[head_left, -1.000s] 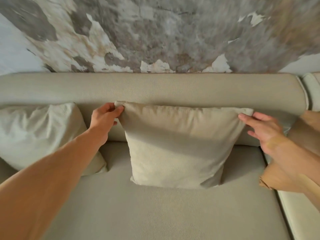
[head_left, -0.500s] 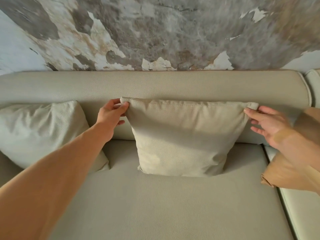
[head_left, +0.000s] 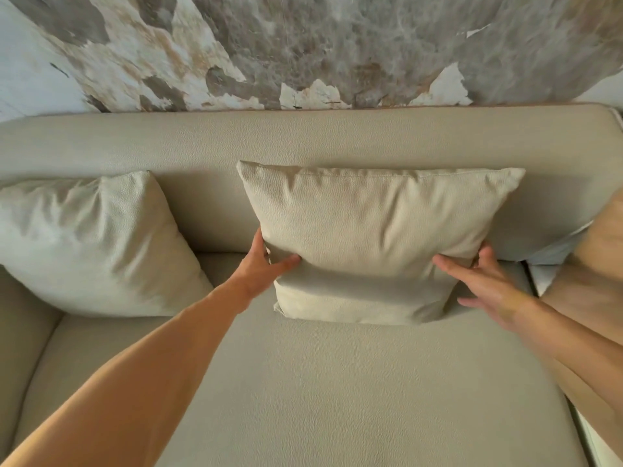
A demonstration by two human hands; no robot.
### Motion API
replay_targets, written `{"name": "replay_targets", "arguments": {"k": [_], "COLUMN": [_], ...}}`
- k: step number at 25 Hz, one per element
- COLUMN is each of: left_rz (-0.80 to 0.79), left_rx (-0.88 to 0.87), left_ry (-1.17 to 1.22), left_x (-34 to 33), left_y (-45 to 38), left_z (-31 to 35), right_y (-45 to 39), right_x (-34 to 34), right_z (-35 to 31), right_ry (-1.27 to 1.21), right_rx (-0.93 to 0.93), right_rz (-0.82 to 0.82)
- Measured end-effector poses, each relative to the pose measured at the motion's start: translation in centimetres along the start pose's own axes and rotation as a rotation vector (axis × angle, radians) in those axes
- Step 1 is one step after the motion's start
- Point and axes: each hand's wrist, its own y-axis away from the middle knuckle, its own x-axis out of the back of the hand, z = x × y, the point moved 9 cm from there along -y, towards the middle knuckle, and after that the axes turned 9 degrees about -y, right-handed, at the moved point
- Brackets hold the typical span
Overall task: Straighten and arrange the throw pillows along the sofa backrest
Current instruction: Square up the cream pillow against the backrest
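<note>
A beige throw pillow (head_left: 374, 227) stands upright against the middle of the sofa backrest (head_left: 303, 139). My left hand (head_left: 263, 267) grips its lower left edge, thumb on the front and fingers behind. My right hand (head_left: 485, 288), slightly blurred, holds the lower right edge between thumb and forefinger, its other fingers spread off to the side. A paler pillow (head_left: 91, 241) leans on the backrest at the left. At the right edge, a tan pillow (head_left: 600, 251) is partly cut off by the frame.
The beige seat cushion (head_left: 337, 382) stretches out in front of the pillows. The sofa's left arm (head_left: 20, 332) rises at the left. A white cushion corner (head_left: 556, 247) shows behind the tan pillow. A mottled wall (head_left: 303, 45) stands behind the backrest.
Both hands have moved from the centre pillow's top corners down to its lower side edges. The pillow now stands more upright and closer to the backrest.
</note>
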Motion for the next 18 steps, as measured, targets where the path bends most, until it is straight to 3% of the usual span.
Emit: {"name": "replay_targets", "arguments": {"k": [8,18], "left_rz": [-0.019,-0.008], "left_rx": [0.031,0.034], "left_ry": [-0.104,-0.140], "left_x": [-0.3,-0.8], "left_y": [1.0,1.3], "left_z": [0.4,0.5], "right_y": [0.8,0.2], "right_x": [2.1,2.7], "right_z": [0.5,0.5], "right_ry": [0.088,0.083], "right_rx": [-0.058,0.007], "right_rz": [0.072,0.140]}}
